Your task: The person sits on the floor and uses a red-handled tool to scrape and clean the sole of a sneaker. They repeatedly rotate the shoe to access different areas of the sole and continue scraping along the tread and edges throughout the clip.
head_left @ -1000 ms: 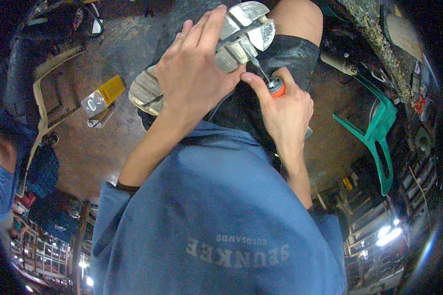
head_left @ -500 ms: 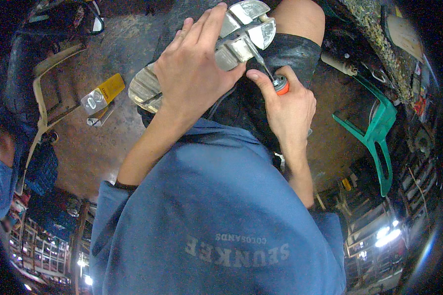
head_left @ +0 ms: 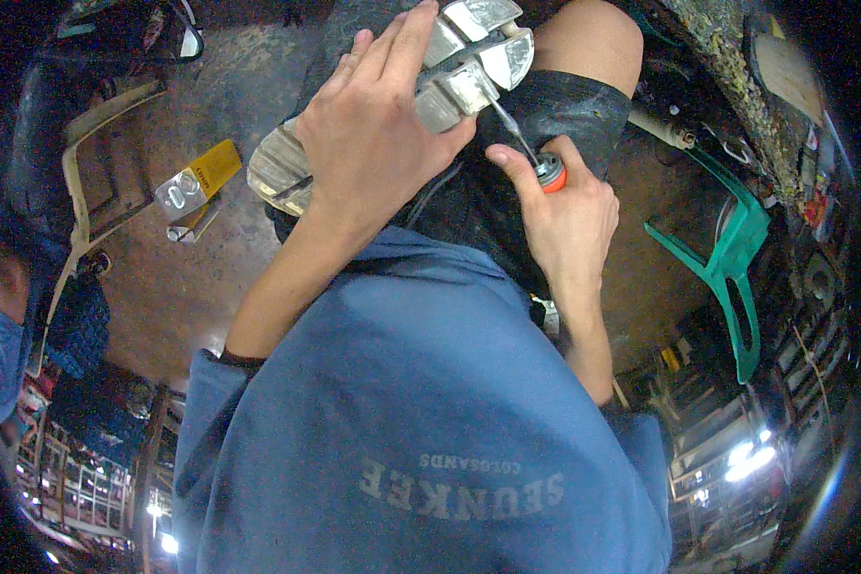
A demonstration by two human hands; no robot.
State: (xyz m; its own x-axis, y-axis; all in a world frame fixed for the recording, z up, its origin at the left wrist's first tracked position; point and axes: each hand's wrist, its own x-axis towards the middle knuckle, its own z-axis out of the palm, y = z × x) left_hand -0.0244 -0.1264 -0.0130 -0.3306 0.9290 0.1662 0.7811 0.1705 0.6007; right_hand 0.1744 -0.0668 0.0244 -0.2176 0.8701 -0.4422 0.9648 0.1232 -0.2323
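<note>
My left hand (head_left: pixel 368 134) is closed over a shoe (head_left: pixel 270 167) that lies sole up across my lap, its pale, segmented sole (head_left: pixel 474 88) showing beyond my fingers. My right hand (head_left: pixel 569 215) grips a tool (head_left: pixel 550 170) with an orange-and-grey head and a thin metal shaft, whose tip reaches the edge of a sole block. The lower part of the tool is hidden in my fingers.
Yellow-and-silver packages (head_left: pixel 215 167) lie on the stained floor at left, beside a beige chair frame (head_left: pixel 81 191). A green plastic chair (head_left: pixel 737 249) stands at right, near a rough, crusted beam (head_left: pixel 727 67). Another person's blue-clothed body (head_left: pixel 0 344) is at the far left edge.
My right hand and the tool have shifted slightly right and down, the shaft still reaching the sole. My left hand and the shoe have moved a little left and up.
</note>
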